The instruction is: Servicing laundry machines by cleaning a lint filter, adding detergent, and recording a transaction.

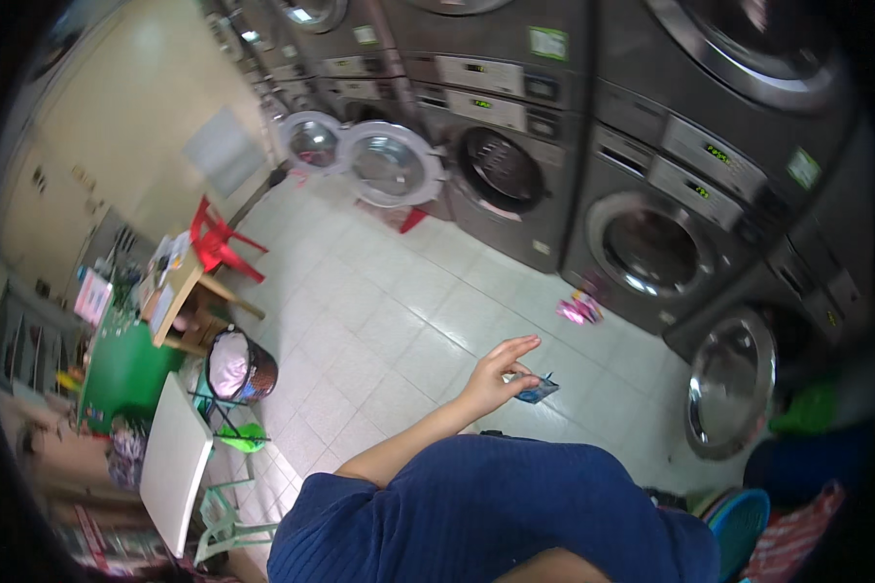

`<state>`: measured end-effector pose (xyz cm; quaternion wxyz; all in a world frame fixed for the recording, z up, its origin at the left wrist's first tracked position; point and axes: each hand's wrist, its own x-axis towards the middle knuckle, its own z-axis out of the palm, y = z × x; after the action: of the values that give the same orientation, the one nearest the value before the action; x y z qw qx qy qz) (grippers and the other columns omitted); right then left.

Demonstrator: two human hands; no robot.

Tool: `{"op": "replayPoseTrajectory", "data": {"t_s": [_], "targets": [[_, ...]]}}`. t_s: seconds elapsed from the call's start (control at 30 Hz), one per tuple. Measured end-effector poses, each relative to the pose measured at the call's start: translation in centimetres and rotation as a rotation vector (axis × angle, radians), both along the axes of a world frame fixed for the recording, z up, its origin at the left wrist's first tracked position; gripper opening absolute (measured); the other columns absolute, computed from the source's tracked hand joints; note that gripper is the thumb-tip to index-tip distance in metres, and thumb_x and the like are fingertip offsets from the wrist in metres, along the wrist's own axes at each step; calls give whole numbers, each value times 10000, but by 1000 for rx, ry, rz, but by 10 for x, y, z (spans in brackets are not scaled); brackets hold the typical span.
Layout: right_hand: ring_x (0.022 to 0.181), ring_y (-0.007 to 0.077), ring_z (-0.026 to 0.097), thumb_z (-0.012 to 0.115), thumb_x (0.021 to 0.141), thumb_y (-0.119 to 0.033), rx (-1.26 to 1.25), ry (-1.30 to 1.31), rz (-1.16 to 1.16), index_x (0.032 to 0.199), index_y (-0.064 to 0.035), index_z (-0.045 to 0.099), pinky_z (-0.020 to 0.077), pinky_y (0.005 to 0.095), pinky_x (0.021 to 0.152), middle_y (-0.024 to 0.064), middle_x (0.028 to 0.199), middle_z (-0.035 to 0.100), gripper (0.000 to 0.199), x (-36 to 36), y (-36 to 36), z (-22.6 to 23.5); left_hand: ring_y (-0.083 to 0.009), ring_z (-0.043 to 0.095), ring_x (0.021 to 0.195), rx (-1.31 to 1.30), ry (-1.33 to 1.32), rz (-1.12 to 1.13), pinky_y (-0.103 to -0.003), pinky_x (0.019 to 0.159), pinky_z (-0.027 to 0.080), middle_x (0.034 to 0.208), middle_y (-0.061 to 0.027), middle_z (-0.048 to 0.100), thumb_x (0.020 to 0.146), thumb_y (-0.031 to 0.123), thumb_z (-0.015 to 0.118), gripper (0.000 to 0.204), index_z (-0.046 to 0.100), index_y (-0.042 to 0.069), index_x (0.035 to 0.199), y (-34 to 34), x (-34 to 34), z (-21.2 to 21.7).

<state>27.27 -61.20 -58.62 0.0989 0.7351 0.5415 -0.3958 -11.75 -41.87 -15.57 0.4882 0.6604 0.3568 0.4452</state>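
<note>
You wore a ribbed navy-blue top (496, 510), and your left hand (496, 374) pinched a small blue packet (538, 391). A pink wrapper (578, 309) lay on the pale tiled floor (379, 321) beside grey washing machines (642, 233); the chair (216, 243) was red.

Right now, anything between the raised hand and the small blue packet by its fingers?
Nothing visible. The left hand already pinches the small blue packet at its fingertips, above bare floor tiles. The pink wrapper lies farther off, by the washing machines.

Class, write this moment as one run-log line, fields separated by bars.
left hand: pinching small blue sachet | right hand: not in view | floor: pink packet near washer | washer door: open
</note>
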Motion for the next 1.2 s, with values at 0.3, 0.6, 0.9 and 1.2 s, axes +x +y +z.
{"op": "replayPoseTrajectory", "data": {"t_s": [0.3, 0.6, 0.9, 1.2], "targets": [[1276, 233, 404, 828, 678, -184, 294, 1337, 445, 1420, -86, 310, 369, 367, 1019, 109, 1398, 396, 911, -430, 365, 354, -163, 665, 890, 2, -73, 411, -265, 788, 537, 1357, -154, 433, 751, -51, 718, 708, 401, 71, 1372, 107, -260, 37], [1019, 113, 557, 756, 776, -108, 63, 1434, 831, 1305, -31, 475, 446, 283, 892, 45, 1098, 612, 603, -722, 571, 410, -188, 667, 878, 145, -157, 703, -274, 764, 539, 1357, -183, 444, 753, -100, 692, 770, 330, 85, 1407, 265, -464, 41], [949, 148, 611, 655, 860, -65, -280, 1467, 832, 1235, -4, 509, 542, 299, 738, 96, 1075, 625, 407, -983, 752, 446, -261, 370, 1322, 248, 142, 992, -410, 1085, 288, 1479, -167, 289, 763, 177, 762, 885, 227, 65, 1458, 422, -717, 73], [1031, 146, 596, 605, 912, -151, -208, 1521, 743, 1321, 4, 442, 502, 276, 823, 102, 1155, 626, 467, -1265, 930, 442, -257, 330, 1339, -422, -158, 1590, -356, 1069, 260, 1441, -144, 376, 978, 409, 396, 570, 359, 35, 1406, 475, -983, -53]]}}
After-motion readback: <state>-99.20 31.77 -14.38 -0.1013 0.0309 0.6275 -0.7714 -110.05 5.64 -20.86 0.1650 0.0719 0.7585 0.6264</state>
